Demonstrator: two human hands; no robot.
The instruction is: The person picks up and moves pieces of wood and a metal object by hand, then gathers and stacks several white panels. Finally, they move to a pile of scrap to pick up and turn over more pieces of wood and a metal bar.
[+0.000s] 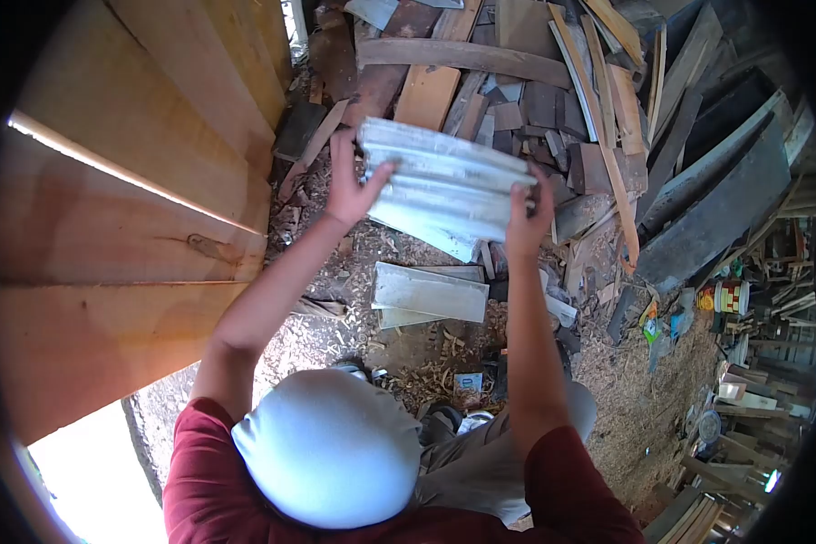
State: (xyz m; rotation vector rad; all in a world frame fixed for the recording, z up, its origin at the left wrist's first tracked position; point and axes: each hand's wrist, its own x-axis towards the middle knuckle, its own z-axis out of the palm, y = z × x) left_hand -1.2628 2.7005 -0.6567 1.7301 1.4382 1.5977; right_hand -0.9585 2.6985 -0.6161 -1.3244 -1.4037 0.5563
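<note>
My left hand (352,189) grips the left end of a stack of short whitish boards (444,172), thumb across the near face. At the other end my right hand (529,218) is closed on the same stack. The boards are held up off the ground, tilted down to the right and slightly blurred. Partly behind and below them shows a pale flat board (426,238). Closer to me, a few short whitish boards (431,292) lie overlapping on the shavings-covered ground. The fingertips behind the stack are hidden.
Large wooden planks (127,218) stand at my left. A heap of wood offcuts (526,109) fills the far side. Long dark boards (716,208) lean at the right, near a white and red bucket (723,296). My bent knee (331,449) is close below.
</note>
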